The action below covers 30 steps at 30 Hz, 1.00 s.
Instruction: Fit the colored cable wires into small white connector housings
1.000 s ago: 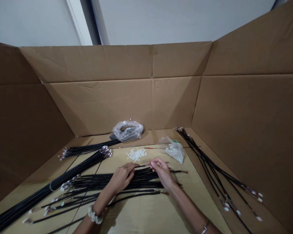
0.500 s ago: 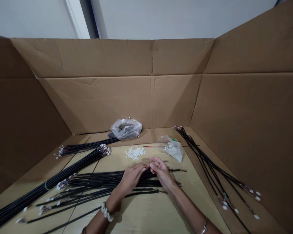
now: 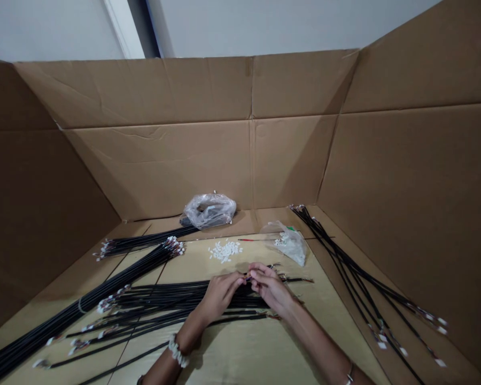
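Observation:
My left hand (image 3: 220, 294) is closed in a pinch on thin coloured wires (image 3: 247, 276) at a cable end. Facing it, my right hand (image 3: 271, 289) has thumb and forefinger pinched on the same wires; any small part between the fingertips is hidden. Beneath both hands lie black cables (image 3: 160, 294), roughly side by side, with white connectors at their left ends and bare-looking wire ends at the right. Just beyond the hands is a loose pile of small white connector housings (image 3: 224, 250). A clear plastic bag (image 3: 294, 247) holding more white pieces lies behind my right hand.
Tall cardboard walls (image 3: 164, 160) enclose the work surface at the back and sides. A tied black cable bundle (image 3: 116, 286) lies at left, another bundle (image 3: 144, 241) behind it. Further cables (image 3: 344, 262) lie along the right. At the back sits a crumpled plastic bag (image 3: 210, 211).
The camera view has shifted slightly. My hands stay together at the wires, with the fingertips slightly rearranged and purple wire now showing between them. The right fingers have bent a little differently.

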Each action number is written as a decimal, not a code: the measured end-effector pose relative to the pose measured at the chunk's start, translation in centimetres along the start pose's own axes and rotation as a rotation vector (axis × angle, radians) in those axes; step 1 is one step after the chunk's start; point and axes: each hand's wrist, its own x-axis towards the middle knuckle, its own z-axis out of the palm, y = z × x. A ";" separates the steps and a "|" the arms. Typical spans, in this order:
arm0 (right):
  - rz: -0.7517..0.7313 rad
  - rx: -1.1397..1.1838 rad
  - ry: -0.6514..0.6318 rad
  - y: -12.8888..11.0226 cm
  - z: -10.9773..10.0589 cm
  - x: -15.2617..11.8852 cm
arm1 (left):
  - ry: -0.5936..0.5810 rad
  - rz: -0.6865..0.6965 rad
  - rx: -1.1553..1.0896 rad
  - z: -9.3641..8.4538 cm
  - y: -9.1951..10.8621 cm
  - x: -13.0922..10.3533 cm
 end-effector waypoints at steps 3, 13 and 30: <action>-0.039 -0.031 0.000 -0.4 0.6 -0.4 | 0.022 -0.010 -0.001 -0.2 -0.1 -0.2; -0.095 -0.187 0.008 -0.9 0.9 -0.8 | 0.037 0.002 0.009 0.0 -0.2 -0.6; -0.052 -0.184 0.011 0.4 1.5 -0.9 | 0.051 -0.036 0.003 -1.3 0.1 -0.9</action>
